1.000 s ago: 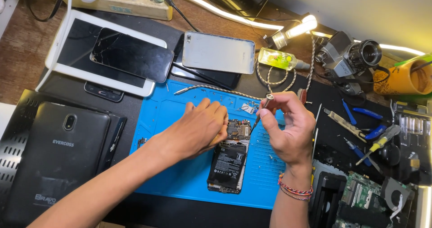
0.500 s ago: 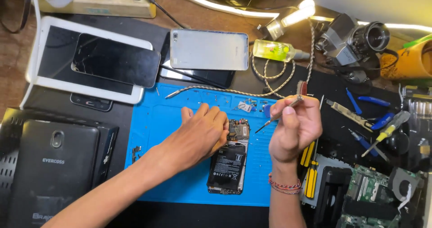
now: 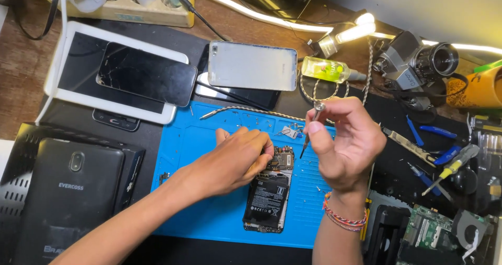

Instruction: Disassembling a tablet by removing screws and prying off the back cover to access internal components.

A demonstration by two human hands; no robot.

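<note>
One opened phone (image 3: 267,192) under left hand (image 3: 238,158), left of right hand (image 3: 348,142).

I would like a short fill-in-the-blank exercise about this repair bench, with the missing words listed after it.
1. The opened phone lies on a ____ work mat.
2. The right hand holds a small ____ above the mat.
3. The left hand rests on the ____ end of the opened phone.
4. A cracked dark phone lies on top of a ____ tablet.

Missing words: blue; screwdriver; upper; white
</note>
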